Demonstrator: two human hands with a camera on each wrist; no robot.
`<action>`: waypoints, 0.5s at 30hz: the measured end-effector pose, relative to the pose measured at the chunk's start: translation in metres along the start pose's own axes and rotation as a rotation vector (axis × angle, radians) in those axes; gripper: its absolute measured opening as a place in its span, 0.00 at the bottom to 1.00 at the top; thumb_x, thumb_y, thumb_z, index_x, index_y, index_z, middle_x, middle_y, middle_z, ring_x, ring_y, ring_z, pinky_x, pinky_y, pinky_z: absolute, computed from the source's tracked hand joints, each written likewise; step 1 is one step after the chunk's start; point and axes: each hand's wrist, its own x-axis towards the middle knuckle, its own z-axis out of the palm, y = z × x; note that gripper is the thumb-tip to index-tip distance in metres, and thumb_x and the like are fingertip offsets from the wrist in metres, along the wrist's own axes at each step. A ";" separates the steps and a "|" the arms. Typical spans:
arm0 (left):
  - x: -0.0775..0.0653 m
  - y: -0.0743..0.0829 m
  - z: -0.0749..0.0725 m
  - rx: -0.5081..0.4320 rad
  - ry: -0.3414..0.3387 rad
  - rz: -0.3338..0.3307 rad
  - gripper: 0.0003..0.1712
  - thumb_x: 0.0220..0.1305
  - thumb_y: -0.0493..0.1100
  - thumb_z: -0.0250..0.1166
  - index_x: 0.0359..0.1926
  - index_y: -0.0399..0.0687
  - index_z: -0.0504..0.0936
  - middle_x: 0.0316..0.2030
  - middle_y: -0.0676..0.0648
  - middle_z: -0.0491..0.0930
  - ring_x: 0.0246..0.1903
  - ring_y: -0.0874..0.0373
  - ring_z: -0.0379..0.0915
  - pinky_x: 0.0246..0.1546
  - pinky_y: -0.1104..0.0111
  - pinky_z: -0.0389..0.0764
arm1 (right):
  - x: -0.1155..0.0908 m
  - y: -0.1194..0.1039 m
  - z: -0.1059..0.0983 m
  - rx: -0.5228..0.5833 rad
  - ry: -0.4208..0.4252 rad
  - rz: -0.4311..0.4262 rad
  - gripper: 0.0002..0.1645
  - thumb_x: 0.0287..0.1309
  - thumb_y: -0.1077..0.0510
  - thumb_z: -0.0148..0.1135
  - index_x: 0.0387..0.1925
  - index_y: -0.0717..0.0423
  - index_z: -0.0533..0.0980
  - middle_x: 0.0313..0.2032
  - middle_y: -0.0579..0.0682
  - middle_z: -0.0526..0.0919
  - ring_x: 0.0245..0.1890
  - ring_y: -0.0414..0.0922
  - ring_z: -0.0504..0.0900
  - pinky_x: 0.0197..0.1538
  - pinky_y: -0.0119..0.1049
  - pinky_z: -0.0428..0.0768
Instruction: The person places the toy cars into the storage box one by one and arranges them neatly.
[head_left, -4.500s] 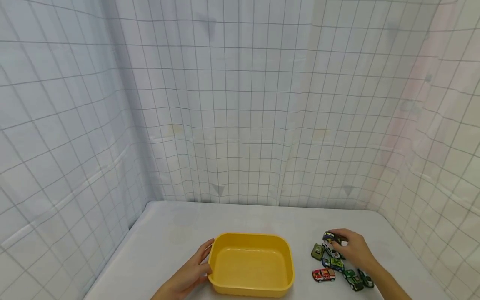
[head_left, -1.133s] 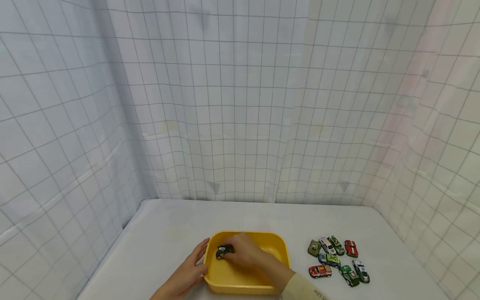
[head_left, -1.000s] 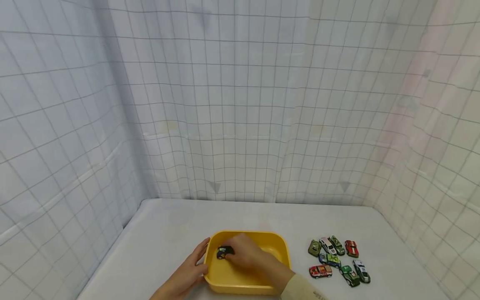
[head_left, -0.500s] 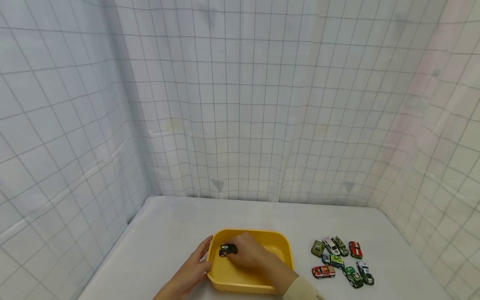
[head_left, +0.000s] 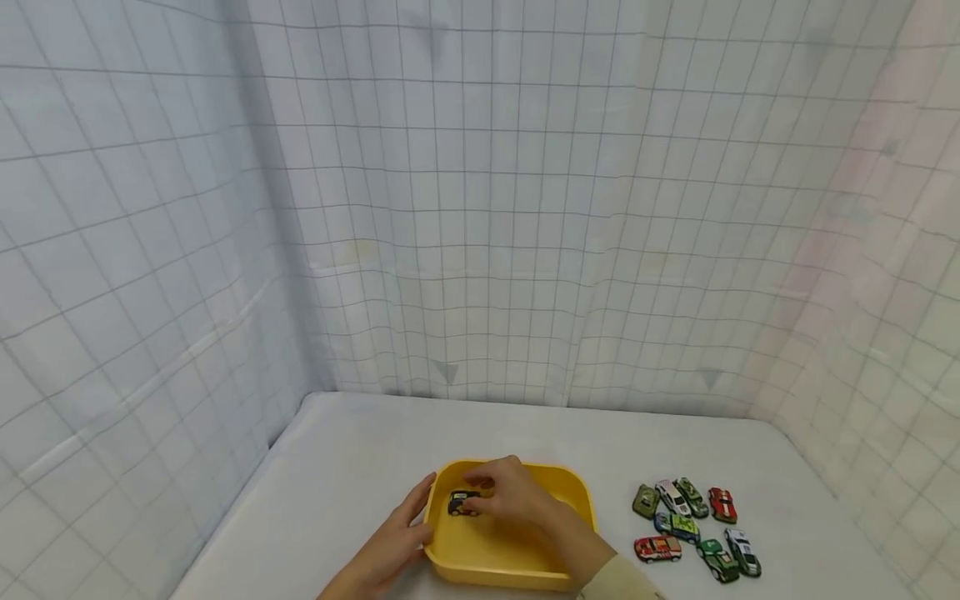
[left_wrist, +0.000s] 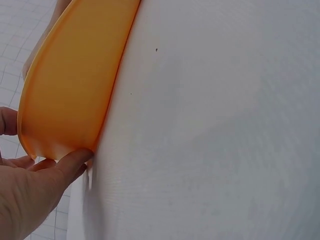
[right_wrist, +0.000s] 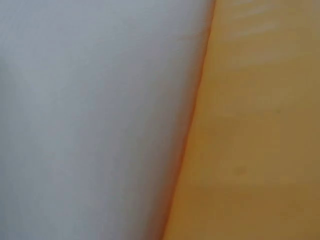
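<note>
A small black toy car [head_left: 461, 503] sits on the floor of a yellow plastic tray [head_left: 502, 577], near its left end. My right hand [head_left: 517, 497] hovers over the tray, thumb and index finger spread apart beside the car. At the tray's left end my left hand [head_left: 393, 537] rests with extended fingers against the outer wall. In the left wrist view, the left hand [left_wrist: 37, 187] touches the end of the tray [left_wrist: 75, 85], its thumb low near the base. Only the tray's wall [right_wrist: 260, 140] and white cloth show in the right wrist view; the right hand is hidden there.
Several toy cars lie in a cluster to the right of the tray, among them a red-orange car [head_left: 657, 548], a red car [head_left: 722, 505], a green car [head_left: 717, 560] and a white car [head_left: 742, 552]. A white cloth covers the table [head_left: 360, 450]. Gridded curtains [head_left: 480, 208] enclose it.
My right hand carried the black car from the cluster into the tray, then let go of it, fingers parting and lifting slightly. My left hand stays at the tray's left end.
</note>
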 end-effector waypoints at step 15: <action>0.001 0.002 -0.003 0.006 0.027 -0.019 0.53 0.60 0.27 0.53 0.83 0.42 0.39 0.78 0.25 0.31 0.74 0.24 0.42 0.61 0.37 0.72 | -0.006 -0.007 -0.015 0.007 -0.006 0.016 0.22 0.61 0.53 0.75 0.54 0.61 0.86 0.48 0.47 0.89 0.46 0.38 0.85 0.50 0.28 0.82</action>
